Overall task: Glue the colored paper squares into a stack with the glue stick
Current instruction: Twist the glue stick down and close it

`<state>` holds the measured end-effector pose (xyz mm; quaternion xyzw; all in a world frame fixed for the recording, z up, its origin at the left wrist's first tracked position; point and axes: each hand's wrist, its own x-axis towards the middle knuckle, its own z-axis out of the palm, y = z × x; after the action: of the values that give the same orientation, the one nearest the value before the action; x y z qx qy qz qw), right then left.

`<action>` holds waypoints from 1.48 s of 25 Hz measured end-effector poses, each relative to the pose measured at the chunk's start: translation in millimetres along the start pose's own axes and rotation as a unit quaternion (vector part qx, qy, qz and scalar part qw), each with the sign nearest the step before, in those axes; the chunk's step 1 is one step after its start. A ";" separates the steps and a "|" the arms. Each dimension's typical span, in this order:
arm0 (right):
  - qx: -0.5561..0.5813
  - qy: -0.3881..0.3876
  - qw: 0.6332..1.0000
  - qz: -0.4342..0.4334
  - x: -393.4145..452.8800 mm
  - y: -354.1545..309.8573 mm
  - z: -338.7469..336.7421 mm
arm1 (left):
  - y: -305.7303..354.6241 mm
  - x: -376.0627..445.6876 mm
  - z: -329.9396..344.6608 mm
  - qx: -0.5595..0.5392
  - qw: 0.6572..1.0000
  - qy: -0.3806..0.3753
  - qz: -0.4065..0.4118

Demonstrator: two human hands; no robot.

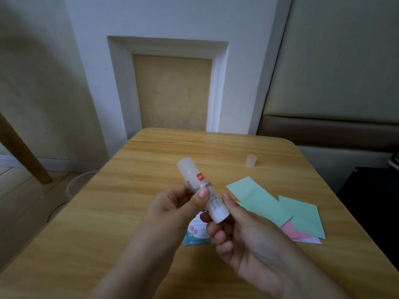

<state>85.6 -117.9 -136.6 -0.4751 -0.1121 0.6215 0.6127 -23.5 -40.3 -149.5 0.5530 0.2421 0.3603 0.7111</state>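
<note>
Above a wooden table [129, 212], right hand [244, 231] and left hand [172, 206] pinching a tilted glue stick [200, 188], partly hiding a printed card [195, 233]. Beside: green paper squares [269, 203] overlapping pink ones [295, 233], mostly covered. Farther back, translucent cap [250, 160], upright; beyond, recessed wall panel [172, 91].

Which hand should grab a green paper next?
Probably the right hand. The green papers lie on the table just beside it. The left hand grips the glue stick farther away; the right only holds its bottom end.
</note>
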 end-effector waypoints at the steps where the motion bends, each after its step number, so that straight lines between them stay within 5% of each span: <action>1: 0.016 0.004 1.000 -0.007 -0.3 -1.5 1.9 | 0.0 -0.3 0.4 -0.011 1.000 0.002 0.001; 5: -0.130 0.067 0.974 -0.173 4.1 7.7 -1.6 | -6.1 4.1 3.2 -0.022 1.000 0.006 0.012; 7: -0.300 0.122 0.888 -0.326 3.8 12.7 -7.9 | -10.8 7.0 5.2 -0.034 0.999 0.017 0.004; 8: -0.398 0.151 0.801 -0.421 4.5 14.4 -14.6 | -13.2 8.1 6.4 -0.041 0.999 0.023 -0.008; 11: -0.631 0.197 0.419 -0.622 7.7 19.8 -35.9 | -15.8 6.5 11.4 -0.097 0.993 0.010 -0.059; 12: -0.649 0.189 0.374 -0.634 8.8 21.3 -40.0 | -14.6 5.0 12.7 -0.107 0.992 0.007 -0.064; 13: -0.639 0.186 0.405 -0.627 9.0 20.8 -41.2 | -13.6 4.2 13.3 -0.106 0.992 0.008 -0.063; 14: -0.604 0.182 0.506 -0.589 5.5 18.4 -36.8 | -12.9 3.4 12.7 -0.104 0.993 0.011 -0.054; 16: -0.423 0.146 0.792 -0.415 -5.8 12.1 -15.0 | -12.6 2.5 9.4 -0.095 0.995 0.021 -0.027; 17: -0.314 0.114 0.890 -0.310 -8.0 9.9 -9.2 | -12.4 2.0 7.3 -0.085 0.996 0.026 -0.013; 19: -0.134 0.040 0.977 -0.164 -9.1 5.7 -7.7 | -12.1 0.5 4.5 -0.062 0.998 0.012 0.005; 22: -0.040 0.005 0.992 -0.123 -13.5 1.9 -5.1 | -12.5 -0.2 3.9 -0.050 0.998 0.001 0.023; 24: -0.157 0.023 0.958 -0.241 -10.6 7.3 -10.2 | -13.4 2.1 4.2 -0.065 0.998 0.014 0.018; 25: -0.307 0.074 0.881 -0.352 -7.3 12.0 -15.7 | -14.2 3.5 4.7 -0.069 0.997 0.024 0.008; 27: -0.586 0.188 0.573 -0.540 0.0 18.8 -32.0 | -16.7 5.5 5.3 -0.075 0.996 0.038 -0.011; 28: -0.632 0.196 0.474 -0.581 3.5 21.3 -38.5 | -16.8 5.9 5.3 -0.079 0.996 0.040 -0.015; 29: -0.627 0.193 0.481 -0.582 4.4 22.9 -39.1 | -16.3 6.0 5.2 -0.080 0.996 0.039 -0.016; 30: -0.581 0.177 0.591 -0.531 0.0 20.6 -32.8 | -15.5 5.7 4.5 -0.079 0.996 0.035 -0.014; 32: -0.336 0.124 0.870 -0.338 -12.7 7.7 -8.1 | -15.2 4.2 3.0 -0.070 0.997 0.022 -0.004; 33: -0.214 0.067 0.952 -0.209 -13.6 5.1 -5.4 | -14.8 2.9 3.4 -0.061 0.998 0.015 0.000; 35: -0.047 0.004 0.997 -0.058 -15.4 -0.1 -4.9 | -12.6 -0.4 6.6 -0.061 0.998 -0.002 0.001; 37: -0.028 0.006 0.998 -0.064 -15.3 -0.9 -7.0 | -11.9 -0.8 8.5 -0.071 0.997 -0.003 0.002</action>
<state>88.1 -134.1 -132.7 -0.4878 -0.1557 0.5751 0.6381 -14.8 -47.7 -158.6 0.5027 0.2122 0.3762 0.7488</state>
